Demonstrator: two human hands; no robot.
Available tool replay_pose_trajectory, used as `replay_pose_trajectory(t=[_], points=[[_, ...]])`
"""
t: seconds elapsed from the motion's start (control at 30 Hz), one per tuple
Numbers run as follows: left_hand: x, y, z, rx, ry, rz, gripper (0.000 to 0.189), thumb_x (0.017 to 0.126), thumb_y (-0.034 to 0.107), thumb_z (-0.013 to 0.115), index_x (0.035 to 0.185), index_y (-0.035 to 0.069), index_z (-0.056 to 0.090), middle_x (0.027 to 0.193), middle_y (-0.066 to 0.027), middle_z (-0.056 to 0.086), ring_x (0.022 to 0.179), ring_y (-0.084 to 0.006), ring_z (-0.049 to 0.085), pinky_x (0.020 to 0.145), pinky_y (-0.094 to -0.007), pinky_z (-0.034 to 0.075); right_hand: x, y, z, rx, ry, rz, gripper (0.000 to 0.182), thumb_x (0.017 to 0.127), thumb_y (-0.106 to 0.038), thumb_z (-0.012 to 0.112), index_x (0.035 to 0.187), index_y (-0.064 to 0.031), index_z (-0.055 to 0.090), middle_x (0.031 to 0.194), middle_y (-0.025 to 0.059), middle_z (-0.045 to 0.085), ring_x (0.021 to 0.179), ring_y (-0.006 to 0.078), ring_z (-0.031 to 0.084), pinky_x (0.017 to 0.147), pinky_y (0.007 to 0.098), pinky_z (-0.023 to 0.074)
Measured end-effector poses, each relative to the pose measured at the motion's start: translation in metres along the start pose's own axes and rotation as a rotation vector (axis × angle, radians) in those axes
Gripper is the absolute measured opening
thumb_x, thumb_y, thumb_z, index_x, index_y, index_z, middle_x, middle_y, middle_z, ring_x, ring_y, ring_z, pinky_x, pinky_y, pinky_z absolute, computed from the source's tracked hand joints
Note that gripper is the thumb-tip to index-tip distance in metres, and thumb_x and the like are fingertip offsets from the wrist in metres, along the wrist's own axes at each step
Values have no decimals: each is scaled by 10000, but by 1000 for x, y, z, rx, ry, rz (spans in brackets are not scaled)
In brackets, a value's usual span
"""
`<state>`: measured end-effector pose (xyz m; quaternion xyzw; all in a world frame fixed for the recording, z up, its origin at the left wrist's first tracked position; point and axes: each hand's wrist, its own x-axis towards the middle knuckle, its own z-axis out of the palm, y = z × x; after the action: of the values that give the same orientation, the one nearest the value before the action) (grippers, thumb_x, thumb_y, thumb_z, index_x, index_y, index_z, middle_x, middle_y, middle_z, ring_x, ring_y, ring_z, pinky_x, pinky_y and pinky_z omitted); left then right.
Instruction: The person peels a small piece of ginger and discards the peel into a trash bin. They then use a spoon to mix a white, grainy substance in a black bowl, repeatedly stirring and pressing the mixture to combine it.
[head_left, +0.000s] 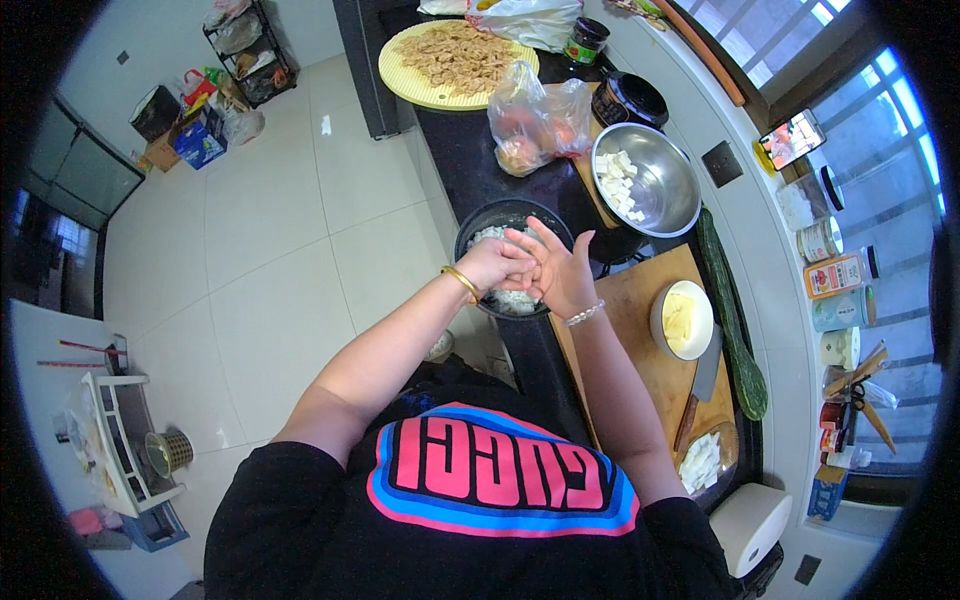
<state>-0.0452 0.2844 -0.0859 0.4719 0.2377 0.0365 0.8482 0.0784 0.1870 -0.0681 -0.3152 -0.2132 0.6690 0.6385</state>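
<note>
Over a dark round pot (466, 225) holding small white pieces (514, 302), my two hands meet. My left hand (495, 264), with a gold bangle at the wrist, has its thumb and fingers closed on some fingers of my right hand (559, 271). The right palm is turned up, its thumb and other fingers spread; a beaded bracelet circles that wrist. My hands hide part of the pot. To the right, a wooden board (637, 375) bears a white bowl (681, 352) of pale yellow slices and a cleaver (706, 367).
A steel bowl (671, 180) with white cubes (619, 184), a plastic bag of round produce (517, 127) and a yellow tray (397, 75) of brown pieces stand farther along the counter. A long green gourd (731, 322) lies by the wall. White slices (701, 463) rest on a plate near my right elbow.
</note>
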Motion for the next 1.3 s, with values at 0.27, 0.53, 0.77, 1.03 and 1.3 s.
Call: replay_pose_trajectory(t=[0.27,0.53,0.77,1.03,1.3], points=[[3,-8,-14,847,320,408,119,664,44,608,779,14,595,655,-36,571,575,-93,527,572,-222,446,2,3,0,-225,235,-118,875,731,-710,122,1286,-42,229,1196,151,402,767,184,506,578,272,413],[-2,-5,0,309,215,150,69,737,61,610,778,13,584,695,-21,593,633,-95,563,553,-204,466,6,4,-1,3,258,-165,868,744,-694,179,1267,-4,240,1208,188,376,1022,271,439,862,386,362],[6,-12,-3,56,225,43,130,705,38,638,812,19,568,739,-41,594,640,-109,575,535,-223,473,5,9,4,278,220,-158,861,727,-682,304,1237,12,280,1222,234,356,1146,325,359,936,423,316],[-12,0,10,900,432,347,408,548,131,745,901,27,569,808,-120,592,780,-195,570,738,-266,444,6,13,-3,-115,351,-304,387,826,-294,500,1054,14,447,991,147,519,891,183,507,756,287,416],[-15,15,6,1015,479,325,188,616,99,696,767,11,627,678,-90,617,570,-135,579,556,-247,459,6,21,-3,-783,489,-411,107,708,-21,645,742,-16,543,605,-4,544,503,33,460,458,167,369]])
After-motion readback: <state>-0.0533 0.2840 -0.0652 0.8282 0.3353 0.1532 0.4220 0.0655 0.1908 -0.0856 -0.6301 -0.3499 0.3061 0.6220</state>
